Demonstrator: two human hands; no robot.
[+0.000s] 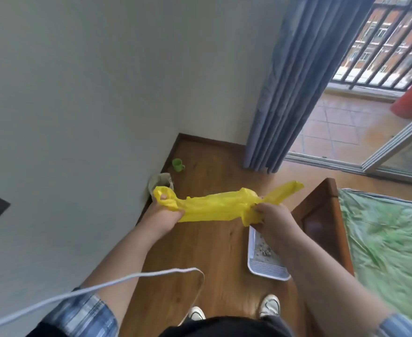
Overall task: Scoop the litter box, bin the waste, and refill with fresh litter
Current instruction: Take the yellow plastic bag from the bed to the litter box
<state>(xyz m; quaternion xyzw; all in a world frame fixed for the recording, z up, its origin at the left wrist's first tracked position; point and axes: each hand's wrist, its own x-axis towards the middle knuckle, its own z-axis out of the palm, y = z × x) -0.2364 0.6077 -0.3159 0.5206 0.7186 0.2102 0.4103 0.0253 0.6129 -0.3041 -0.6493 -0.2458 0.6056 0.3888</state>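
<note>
Both hands' grip: yellow bag (214, 206) stretched between | tray (264, 260) below, seemingly littered

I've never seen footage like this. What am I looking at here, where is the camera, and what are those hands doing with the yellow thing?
There is no machine here: a person wears one wide-angle camera on the head, so you look down along the arms to the floor. The left hand and the right hand each grip one end of a yellow plastic bag, stretched out between them and not yet opened. Below, on the wooden floor, lies a white litter tray with a few clumps in it, partly hidden by the right arm. Near the wall corner stand a green cup and a greyish sack, its top open. The person's shoes show at the bottom, a bed at right, and a cable crosses in front.
</note>
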